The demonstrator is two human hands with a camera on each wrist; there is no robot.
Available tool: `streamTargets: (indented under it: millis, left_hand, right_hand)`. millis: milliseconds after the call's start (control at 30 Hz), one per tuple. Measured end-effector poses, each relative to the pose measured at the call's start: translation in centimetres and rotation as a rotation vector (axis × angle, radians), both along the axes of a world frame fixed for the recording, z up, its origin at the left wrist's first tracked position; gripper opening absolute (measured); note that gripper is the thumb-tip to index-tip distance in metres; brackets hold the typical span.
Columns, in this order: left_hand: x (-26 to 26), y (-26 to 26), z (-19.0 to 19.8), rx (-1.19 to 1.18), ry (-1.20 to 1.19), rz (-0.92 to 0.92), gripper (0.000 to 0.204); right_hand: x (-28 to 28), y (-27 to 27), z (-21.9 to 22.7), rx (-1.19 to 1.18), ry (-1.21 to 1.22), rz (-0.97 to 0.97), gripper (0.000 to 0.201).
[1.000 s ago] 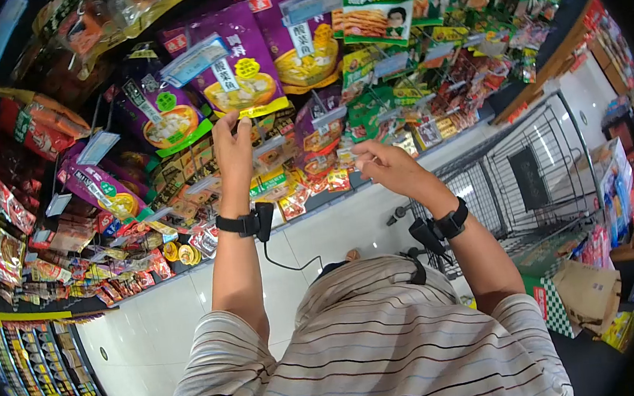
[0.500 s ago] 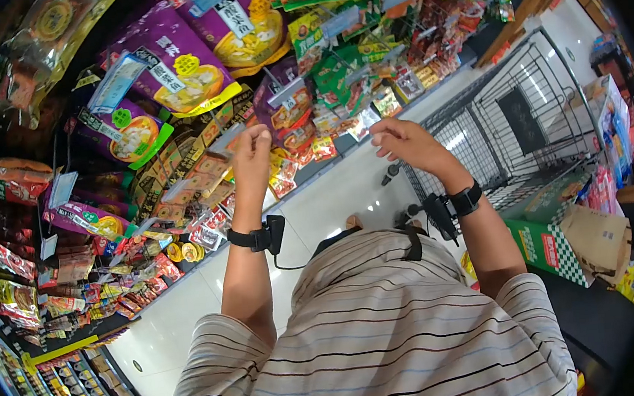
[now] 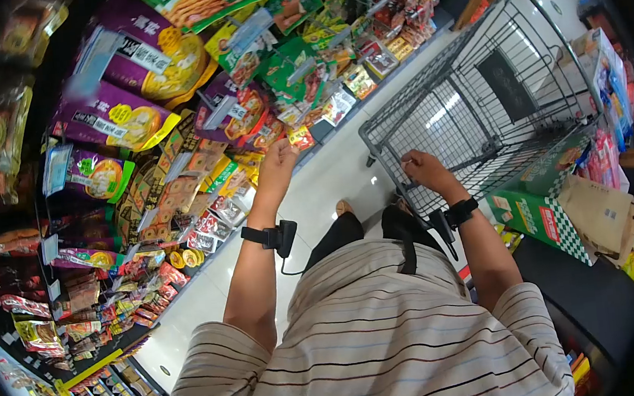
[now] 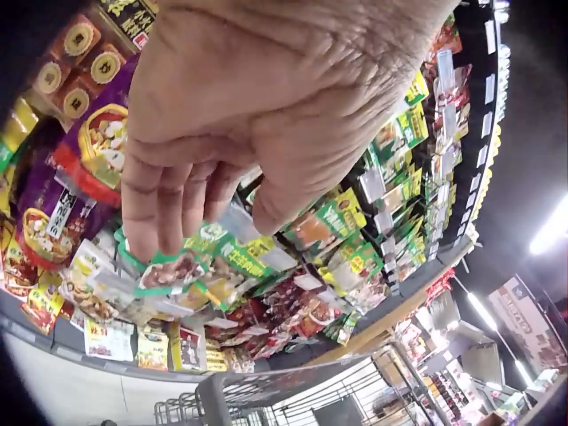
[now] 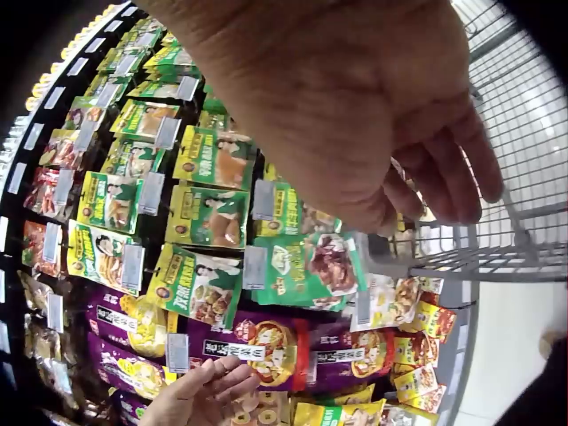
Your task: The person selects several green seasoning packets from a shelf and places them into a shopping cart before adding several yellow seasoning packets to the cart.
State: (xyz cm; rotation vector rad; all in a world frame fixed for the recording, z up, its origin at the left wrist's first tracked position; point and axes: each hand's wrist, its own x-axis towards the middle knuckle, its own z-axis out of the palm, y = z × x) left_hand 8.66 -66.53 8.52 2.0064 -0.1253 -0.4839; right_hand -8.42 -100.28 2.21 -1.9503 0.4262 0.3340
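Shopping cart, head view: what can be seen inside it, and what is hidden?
Wire mesh and a dark panel show in the cart; whatever lies behind the right hand is hidden.

A long, dark shelf [image 3: 322, 131] runs from the near left to the far right, crowded with packets. Purple pouches [image 3: 115, 122] hang at its left side, overlapping one another, with green packets [image 3: 294, 74] to their right. Small packets line its front edge, among them a white packet [image 3: 339, 107] and, nearer, some round yellow packs [image 3: 185, 257]. On the pale, shiny floor [image 3: 354, 183] to the right stands a wire cart [image 3: 472, 143]. Nearer on the right, a black counter [image 3: 579, 302] carries a green box [image 3: 536, 219] and, just beside it, a brown paper bag [image 3: 597, 217].
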Motion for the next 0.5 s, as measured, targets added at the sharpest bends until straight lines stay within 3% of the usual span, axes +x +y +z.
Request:
streamTargets:
  millis: [133, 333, 433, 500]
  left_hand:
    - [-1.5, -2.9, -1.6, 0.105, 0.105, -0.070, 0.053]
    - [-2.4, -5.9, -3.1, 0.153, 0.253, 0.003, 0.050]
    - [-0.3, -5.9, -4.5, 0.134, 0.246, -0.017, 0.051]
    - [1.8, -6.2, -5.0, 0.222, 0.105, 0.032, 0.052]
  right_hand:
    - [-2.9, -2.7, -3.1, -0.216, 0.011, 0.046, 0.029]
    - [-8.3, -6.6, -8.0, -0.351, 0.082, 0.072, 0.025]
    - [-10.4, -8.3, -9.1, -0.361, 0.185, 0.185, 0.025]
    - [-11.6, -8.8, -10.3, -0.330, 0.150, 0.194, 0.024]
